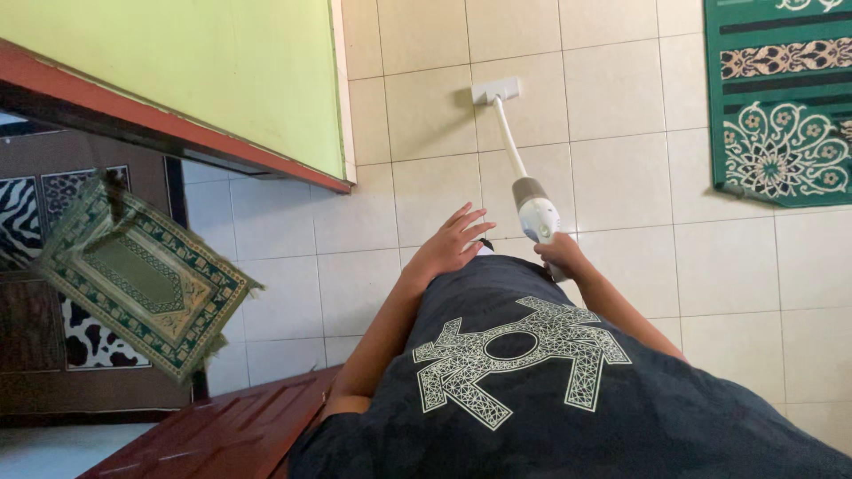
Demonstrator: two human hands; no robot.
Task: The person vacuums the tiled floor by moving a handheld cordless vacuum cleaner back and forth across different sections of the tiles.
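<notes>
A white stick vacuum [535, 208] stretches away from me over the cream tiled floor [621, 177]. Its flat head [495, 90] rests on the tiles far ahead. My right hand [561, 255] is closed around the vacuum's handle, just below its white and grey body. My left hand [453, 239] hovers beside it to the left with fingers spread, holding nothing. A dark shirt [532, 390] with a white geometric print fills the lower middle of the view.
A green patterned rug [781, 98] lies on the tiles at the top right. A light green wall [222, 62] with red-brown trim is at the upper left. A small green mat [142, 275] and zebra-print fabric [19, 217] are at left; a red-brown wooden panel [231, 426] at lower left.
</notes>
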